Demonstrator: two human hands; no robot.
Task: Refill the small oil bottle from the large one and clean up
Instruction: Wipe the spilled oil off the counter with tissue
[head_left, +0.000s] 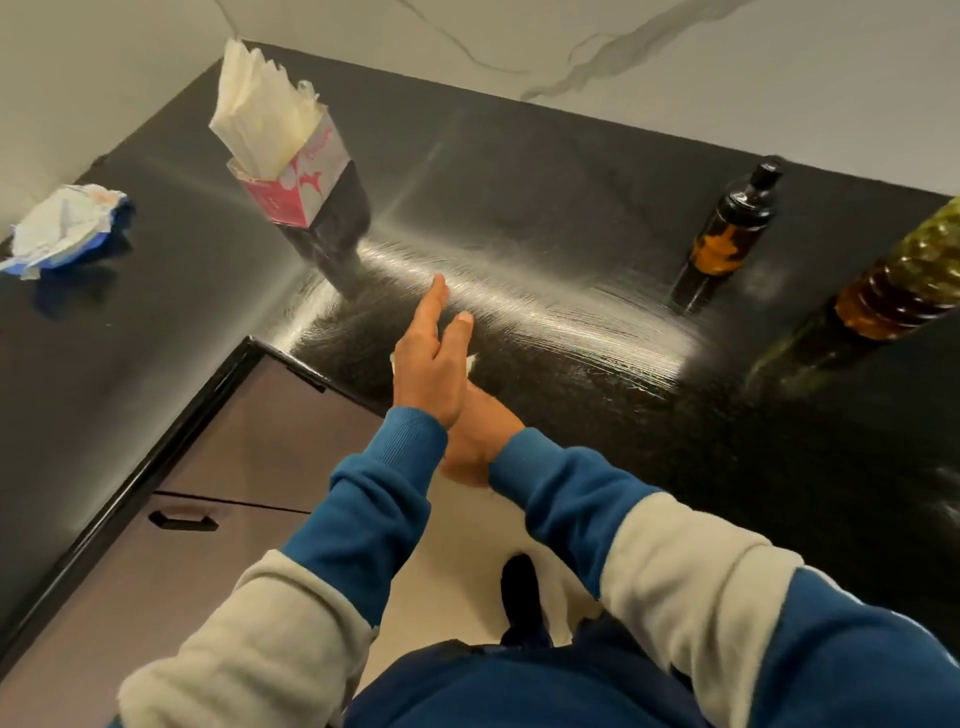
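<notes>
Hands crossed at centre: left hand (434, 364) flat, fingers straight, rubbing tissue (470, 362) against right hand (475, 441), its grip hidden. Small oil bottle (730, 231) capped at two o'clock, beside large bottle (898, 291); wiping apparently finishing.

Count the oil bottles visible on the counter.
2: the small oil bottle stands at the back right; the large oil bottle is at the right edge, partly cropped.

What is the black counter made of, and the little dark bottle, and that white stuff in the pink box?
The counter looks like polished stone or laminate: black, glossy, with bright streaks of glare. The small bottle looks like dark glass, amber showing through, with a black, likely plastic pump top. The box seems cardboard, holding thin paper tissues.
</notes>
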